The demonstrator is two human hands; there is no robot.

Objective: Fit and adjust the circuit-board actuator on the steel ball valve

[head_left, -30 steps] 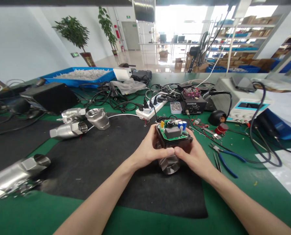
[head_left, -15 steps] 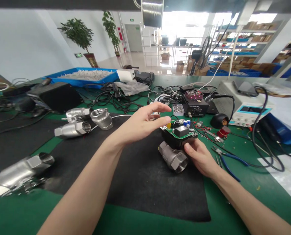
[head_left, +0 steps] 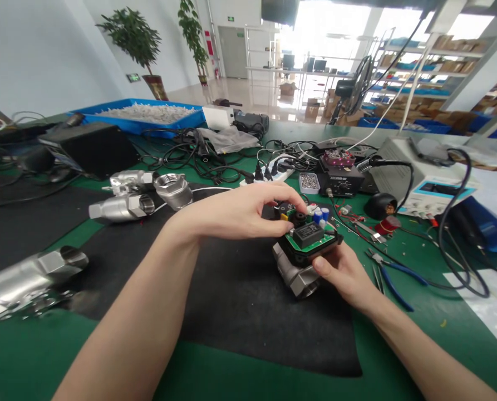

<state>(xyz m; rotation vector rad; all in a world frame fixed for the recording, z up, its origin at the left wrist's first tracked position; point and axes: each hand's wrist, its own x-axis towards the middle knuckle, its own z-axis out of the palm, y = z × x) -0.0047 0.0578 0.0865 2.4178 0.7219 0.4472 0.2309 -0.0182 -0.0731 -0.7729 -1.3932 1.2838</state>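
Note:
A green circuit board (head_left: 317, 244) with blue capacitors and a black block component sits in an open black housing (head_left: 301, 258). Under it is a steel ball valve (head_left: 295, 277), tilted on the black mat. My right hand (head_left: 343, 273) grips the housing from the right, its thumb on the near side and the other fingers hidden behind. My left hand (head_left: 248, 214) reaches over the board's left side. Its thumb and forefinger are curled in a pinch among the parts near a black round piece (head_left: 300, 219); what they hold is hidden.
More steel valves (head_left: 123, 207) lie at the left, one (head_left: 35, 273) nearer me. Blue-handled cutters (head_left: 392, 273) and tweezers lie at the right, by a soldering station (head_left: 342, 181) and a grey bench instrument (head_left: 423, 184). Cables (head_left: 202, 156) and a blue tray (head_left: 135, 114) are behind.
My left hand has come down onto the board, its fingers curling among the parts. The housing and valve have tipped slightly toward me in my right hand. The view has shifted slightly.

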